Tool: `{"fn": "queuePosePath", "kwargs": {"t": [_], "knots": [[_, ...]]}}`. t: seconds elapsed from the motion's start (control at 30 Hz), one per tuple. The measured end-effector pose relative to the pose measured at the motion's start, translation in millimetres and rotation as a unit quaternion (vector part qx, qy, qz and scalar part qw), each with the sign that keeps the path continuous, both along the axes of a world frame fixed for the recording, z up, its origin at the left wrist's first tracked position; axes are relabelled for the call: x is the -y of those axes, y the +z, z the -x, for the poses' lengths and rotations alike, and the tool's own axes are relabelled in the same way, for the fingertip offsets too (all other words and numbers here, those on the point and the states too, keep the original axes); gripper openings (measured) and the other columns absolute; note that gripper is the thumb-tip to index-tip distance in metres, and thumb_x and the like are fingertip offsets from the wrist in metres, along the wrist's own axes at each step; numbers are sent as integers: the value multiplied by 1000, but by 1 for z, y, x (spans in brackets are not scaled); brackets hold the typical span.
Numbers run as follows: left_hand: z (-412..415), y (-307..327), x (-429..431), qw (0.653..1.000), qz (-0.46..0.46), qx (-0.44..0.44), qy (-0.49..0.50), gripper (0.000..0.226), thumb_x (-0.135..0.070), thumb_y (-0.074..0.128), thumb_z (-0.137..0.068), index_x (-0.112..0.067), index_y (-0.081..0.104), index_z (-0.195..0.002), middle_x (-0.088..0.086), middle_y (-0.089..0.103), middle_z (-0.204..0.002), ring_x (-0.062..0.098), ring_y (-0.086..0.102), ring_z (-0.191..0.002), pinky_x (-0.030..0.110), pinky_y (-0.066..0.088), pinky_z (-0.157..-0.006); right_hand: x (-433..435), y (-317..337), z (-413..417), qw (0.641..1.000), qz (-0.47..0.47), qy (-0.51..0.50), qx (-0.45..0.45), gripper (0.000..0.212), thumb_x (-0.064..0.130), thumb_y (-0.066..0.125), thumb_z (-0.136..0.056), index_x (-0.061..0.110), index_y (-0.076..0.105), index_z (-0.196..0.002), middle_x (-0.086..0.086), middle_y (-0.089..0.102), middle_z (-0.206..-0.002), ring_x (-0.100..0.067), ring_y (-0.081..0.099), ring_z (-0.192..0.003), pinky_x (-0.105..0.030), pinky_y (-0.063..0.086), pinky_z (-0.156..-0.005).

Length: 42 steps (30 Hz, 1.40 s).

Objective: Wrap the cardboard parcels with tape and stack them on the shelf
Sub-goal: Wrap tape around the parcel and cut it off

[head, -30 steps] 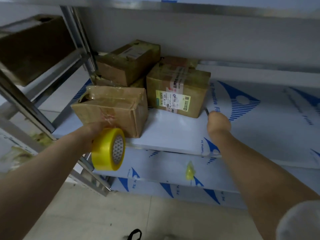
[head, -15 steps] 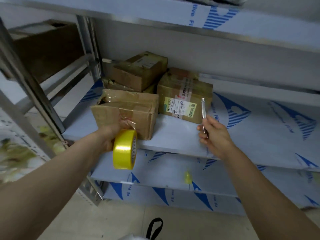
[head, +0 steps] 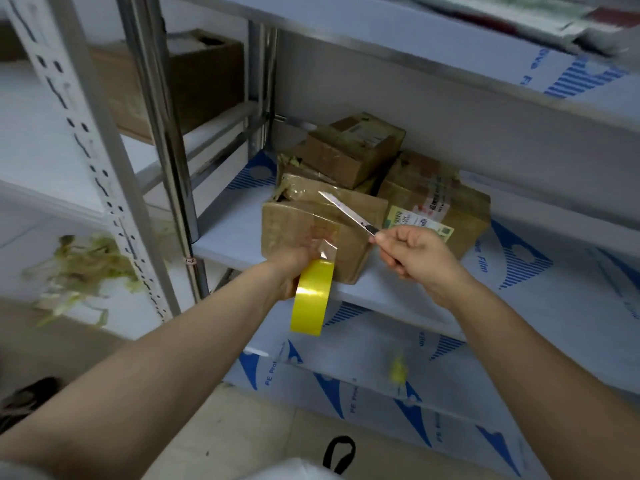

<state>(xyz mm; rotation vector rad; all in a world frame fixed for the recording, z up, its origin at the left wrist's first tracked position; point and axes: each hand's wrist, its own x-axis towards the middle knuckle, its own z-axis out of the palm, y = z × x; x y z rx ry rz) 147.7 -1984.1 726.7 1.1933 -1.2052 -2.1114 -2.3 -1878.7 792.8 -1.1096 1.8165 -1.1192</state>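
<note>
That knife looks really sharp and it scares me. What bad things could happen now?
The right hand aims the thin silver knife toward the clear strip of tape just above the left hand; a slip could cut those fingers.
The knife lies close over the front brown cardboard parcel, so it might slice the cardboard instead of the tape.
That parcel sits near the white shelf's front edge; tugging the yellow tape roll could pull it off.

Place: a storeroom or packing area.
Evidence: metal shelving (head: 166,140) with slotted uprights, stacked cardboard parcels (head: 349,150), film-covered shelf boards (head: 519,299).
</note>
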Motion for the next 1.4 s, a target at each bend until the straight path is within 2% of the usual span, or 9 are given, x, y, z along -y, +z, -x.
{"fn": "queuePosePath", "kwargs": {"t": [0.13, 0.27, 0.53, 0.7, 0.87, 1.0, 1.1, 1.33, 1.4], "knots": [[0, -1, 1, 1000, 2, 6, 1, 20, -15, 56, -95, -18, 65, -77, 5, 58, -73, 17, 55, -61, 27, 48, -59, 6, 7, 5, 964, -20, 28, -265, 12, 34, 65, -88, 24, 68, -82, 11, 62, -60, -4, 58, -64, -28, 49, -66], [-1, 0, 2, 1000, -3, 22, 10, 13, -16, 55, -96, -17, 57, -83, 5, 58, -71, 16, 55, -58, 21, 49, -48, 8, 16, 5, 849, -2, 110, -517, 28, 31, 55, -95, 33, 64, -122, 5, 70, -104, -13, 60, -89, -25, 44, -63], [-4, 3, 1, 999, -5, 31, 8, 15, -15, 55, -95, -15, 56, -81, 6, 59, -65, 16, 56, -53, 20, 48, -44, 17, 7, -6, 759, -28, 155, -631, 32, 29, 38, -101, 28, 59, -126, -1, 63, -115, -24, 58, -106, -34, 52, -77], [-2, 4, 2, 1000, 10, 22, 12, 10, -16, 57, -94, -15, 58, -84, 6, 63, -69, 18, 59, -56, 22, 51, -48, 23, -3, -13, 697, -67, 183, -690, 30, 19, 45, -95, 22, 57, -122, -1, 60, -104, -25, 59, -95, -29, 40, -62], [-1, 5, 4, 999, 15, 27, 13, 14, -18, 57, -95, -17, 54, -81, 7, 60, -71, 19, 57, -59, 22, 50, -43, 8, 1, 25, 808, -98, 117, -569, 24, 26, 52, -90, 35, 71, -101, 9, 66, -85, -16, 59, -83, -28, 47, -65], [0, 3, 6, 999, 10, 35, 12, 11, -20, 58, -94, -18, 54, -85, 6, 65, -70, 19, 62, -59, 27, 54, -52, -33, -13, 88, 987, -80, -48, -131, 21, 12, 59, -88, 19, 72, -73, 4, 59, -61, -9, 47, -53, -24, 37, -51], [2, 1, 8, 999, 4, 45, 14, 9, -21, 56, -95, -19, 52, -88, 9, 62, -81, 22, 61, -68, 33, 53, -63, -55, -45, 129, 973, -24, -211, 87, 18, 7, 53, -90, 4, 71, -87, -5, 54, -70, -11, 41, -52, -21, 34, -47], [6, 3, 7, 997, 24, 70, 8, 28, -22, 60, -93, -13, 53, -119, 19, 65, -107, 31, 63, -84, 44, 54, -78, -31, -118, 133, 960, -113, -246, -73, 34, 17, 66, -89, 3, 65, -119, -15, 62, -125, -30, 56, -114, -31, 41, -99], [7, 4, 7, 996, 29, 80, 6, 35, -22, 61, -92, -12, 52, -125, 21, 63, -116, 35, 64, -95, 47, 54, -84, -21, -112, 126, 925, -183, -226, -246, 38, 35, 60, -92, 15, 65, -124, -16, 60, -127, -36, 52, -118, -38, 42, -98]]}}
